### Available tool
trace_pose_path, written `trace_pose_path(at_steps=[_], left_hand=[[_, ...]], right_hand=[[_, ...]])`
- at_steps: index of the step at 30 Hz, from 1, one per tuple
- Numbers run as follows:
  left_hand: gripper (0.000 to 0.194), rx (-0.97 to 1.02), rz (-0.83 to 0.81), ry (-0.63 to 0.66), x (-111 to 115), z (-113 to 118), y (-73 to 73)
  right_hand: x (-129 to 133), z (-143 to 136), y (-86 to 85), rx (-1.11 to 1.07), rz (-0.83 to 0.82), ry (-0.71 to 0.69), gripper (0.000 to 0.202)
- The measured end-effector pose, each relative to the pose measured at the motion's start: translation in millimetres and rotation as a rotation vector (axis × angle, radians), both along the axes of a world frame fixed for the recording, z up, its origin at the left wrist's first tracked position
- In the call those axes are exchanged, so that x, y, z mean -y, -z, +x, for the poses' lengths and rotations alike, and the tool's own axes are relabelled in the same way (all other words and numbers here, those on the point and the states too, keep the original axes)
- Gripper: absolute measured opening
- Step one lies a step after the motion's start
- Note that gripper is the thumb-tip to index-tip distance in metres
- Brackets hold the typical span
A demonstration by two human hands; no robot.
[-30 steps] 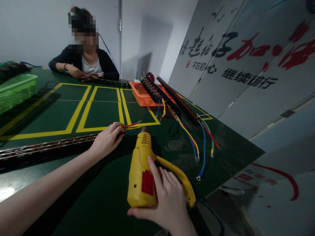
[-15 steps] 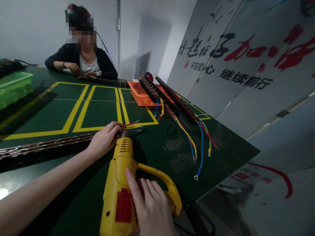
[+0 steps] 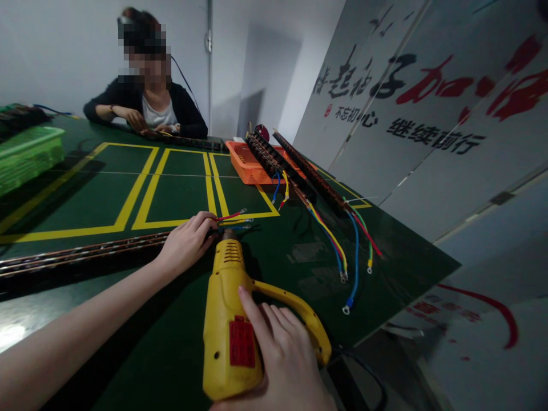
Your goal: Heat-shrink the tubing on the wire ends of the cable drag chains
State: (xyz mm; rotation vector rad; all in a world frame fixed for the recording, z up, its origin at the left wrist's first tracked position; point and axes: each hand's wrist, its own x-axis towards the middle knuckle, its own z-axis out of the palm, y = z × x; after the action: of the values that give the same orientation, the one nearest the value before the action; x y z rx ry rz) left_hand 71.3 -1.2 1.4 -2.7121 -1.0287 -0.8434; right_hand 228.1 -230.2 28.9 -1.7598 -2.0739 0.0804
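Head view: my right hand has swung the yellow heat gun leftward over the last second, its nozzle now close to my pinching fingers.
My left hand grips the red, yellow and blue wires, lugged ends poking out past my fingertips; I judge the nozzle now favours the stretch nearest them. My right is wrapped round the gun. A dark strip lies across the orange basket; the green basket's contents I can't make out.
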Motion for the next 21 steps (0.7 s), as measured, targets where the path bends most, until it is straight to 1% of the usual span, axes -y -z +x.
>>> trace_pose_path(at_steps=[4,8,11,16,21], left_hand=[[0.019,-0.015,0.024,-0.019,1.3,2.5,-1.3],[0.021,-0.029,0.031,-0.040,2.1,4.4,-2.7],[0.022,-0.034,0.022,-0.042,1.9,5.0,-3.2],[0.023,-0.034,0.016,-0.035,2.3,5.6,-4.3],[0.024,-0.020,0.018,-0.028,2.3,7.2,-3.9]], right_hand=[[-4.5,15.2,-4.0,0.015,0.007,0.074,0.129],[-9.8,28.7,-2.4,0.048,0.033,0.158,0.129],[-11.6,33.4,-0.8,0.072,0.052,0.196,0.128],[-9.1,32.7,4.2,0.087,0.097,0.201,0.128],[-5.7,25.7,3.8,0.111,0.104,0.153,0.127]])
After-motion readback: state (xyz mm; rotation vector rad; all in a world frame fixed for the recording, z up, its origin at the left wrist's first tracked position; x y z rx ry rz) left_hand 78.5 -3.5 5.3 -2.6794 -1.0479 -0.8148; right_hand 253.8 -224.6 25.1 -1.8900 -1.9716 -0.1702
